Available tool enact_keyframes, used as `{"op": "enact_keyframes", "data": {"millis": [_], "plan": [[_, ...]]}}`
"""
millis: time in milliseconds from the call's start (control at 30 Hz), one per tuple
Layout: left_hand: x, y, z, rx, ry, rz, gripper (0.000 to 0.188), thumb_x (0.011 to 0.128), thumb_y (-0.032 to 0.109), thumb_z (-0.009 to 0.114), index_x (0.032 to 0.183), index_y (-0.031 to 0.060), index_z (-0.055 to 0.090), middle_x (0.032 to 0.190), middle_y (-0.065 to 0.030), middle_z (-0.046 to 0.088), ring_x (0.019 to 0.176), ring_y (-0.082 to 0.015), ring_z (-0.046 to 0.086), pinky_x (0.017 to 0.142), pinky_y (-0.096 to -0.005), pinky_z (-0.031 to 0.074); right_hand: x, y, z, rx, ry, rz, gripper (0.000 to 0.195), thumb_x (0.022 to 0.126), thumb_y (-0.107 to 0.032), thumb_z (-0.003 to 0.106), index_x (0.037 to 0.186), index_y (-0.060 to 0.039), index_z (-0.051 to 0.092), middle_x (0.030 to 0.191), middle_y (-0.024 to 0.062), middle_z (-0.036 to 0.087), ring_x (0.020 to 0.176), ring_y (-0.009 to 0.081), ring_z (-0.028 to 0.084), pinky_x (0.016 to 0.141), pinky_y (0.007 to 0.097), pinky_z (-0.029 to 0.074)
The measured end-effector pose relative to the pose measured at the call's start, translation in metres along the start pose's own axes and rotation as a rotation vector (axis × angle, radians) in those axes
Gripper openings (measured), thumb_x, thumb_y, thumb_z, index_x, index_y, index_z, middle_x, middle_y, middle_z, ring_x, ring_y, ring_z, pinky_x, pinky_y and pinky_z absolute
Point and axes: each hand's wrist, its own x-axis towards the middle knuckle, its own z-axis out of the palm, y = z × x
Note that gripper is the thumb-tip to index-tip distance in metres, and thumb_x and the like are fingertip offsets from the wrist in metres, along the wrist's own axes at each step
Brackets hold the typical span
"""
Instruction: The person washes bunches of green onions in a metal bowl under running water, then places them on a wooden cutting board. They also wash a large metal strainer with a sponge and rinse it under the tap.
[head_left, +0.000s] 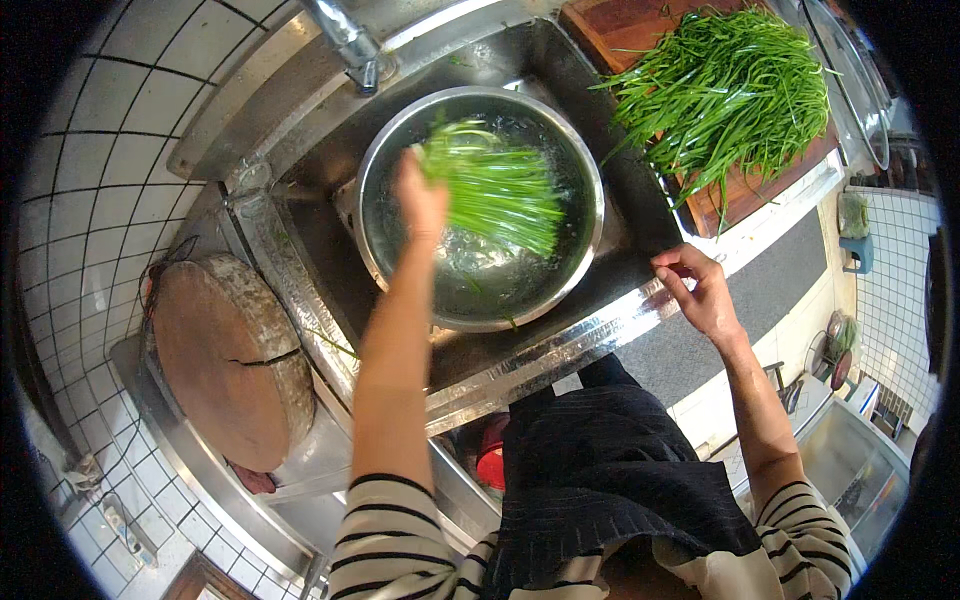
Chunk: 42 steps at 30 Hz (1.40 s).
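My left hand (422, 199) grips a bunch of long green leaves, likely garlic chives (502, 199), by its pale stem end. The bunch fans out to the right in the water of a round stainless steel bowl (592, 247), and motion blurs both it and the hand. That bowl stands in a steel sink (637, 217). Over the sink's front rim, at the right, is my right hand (694, 289), its fingers curled towards the thumb. No object shows in it, though its fingertips are partly hidden. A few loose green bits lie in the bowl.
A large heap of the same greens (739, 97) covers much of a wooden cutting board (615, 30) right of the sink. The faucet (352, 49) reaches over the sink's back edge. Left of it stands a thick, cracked round chopping block (225, 360) beside the tiled wall (142, 90).
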Motion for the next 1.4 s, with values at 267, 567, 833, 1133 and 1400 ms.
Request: {"op": "enact_keyframes", "data": {"millis": [267,567,833,1133,1400], "plan": [[0.007,0.067,0.007,-0.256,0.204,-0.011,0.035,0.067,0.000,0.065,0.099,-0.0009,0.049,0.090,-0.0125,0.058,0.085,-0.0220,0.057,0.079,-0.0314,0.042,0.044,0.005,0.141,-0.303,-0.304,-0.318,0.018,0.077,-0.015,0.063,0.090,-0.0030,0.058,0.077,0.0155,0.061,0.069,0.0299,0.061,0.061,0.0369,0.047],[0.020,0.065,-0.098,-0.766,0.400,-0.179,0.033,0.072,-0.001,0.067,0.101,0.0004,0.051,0.091,-0.0081,0.059,0.082,-0.0194,0.057,0.073,-0.0322,0.047,0.089,0.012,0.229,0.312,-0.737,0.385,0.020,0.083,-0.003,0.054,0.103,-0.0011,0.051,0.087,0.0095,0.057,0.069,0.0147,0.057,0.059,0.0265,0.051],[0.022,0.058,-0.143,-0.955,0.497,-0.150,0.025,0.074,-0.005,0.064,0.094,0.0024,0.051,0.083,-0.0055,0.056,0.073,-0.0165,0.055,0.063,-0.0296,0.047,0.108,-0.070,0.071,0.708,-0.727,0.067,0.009,0.083,-0.009,0.054,0.092,-0.0047,0.053,0.073,0.0027,0.053,0.062,0.0090,0.050,0.055,0.0210,0.043],[0.016,0.035,-0.146,-0.935,0.651,-0.263,0.029,0.073,-0.006,0.063,0.098,0.0022,0.052,0.084,-0.0058,0.057,0.072,-0.0173,0.056,0.064,-0.0315,0.048,0.115,-0.051,0.027,0.568,-0.402,-0.068,0.008,0.083,-0.006,0.051,0.090,-0.0055,0.057,0.077,0.0021,0.057,0.067,0.0072,0.051,0.063,0.0231,0.044],[0.018,0.069,-0.111,-0.600,0.746,0.063,0.043,0.071,0.003,0.070,0.110,-0.0029,0.051,0.108,-0.0113,0.055,0.095,-0.0199,0.052,0.084,-0.0289,0.040,0.115,-0.019,0.128,-0.578,-0.101,-0.555,0.033,0.067,0.002,0.064,0.099,-0.0022,0.057,0.101,0.0158,0.053,0.098,0.0325,0.051,0.085,0.0362,0.043]]}}
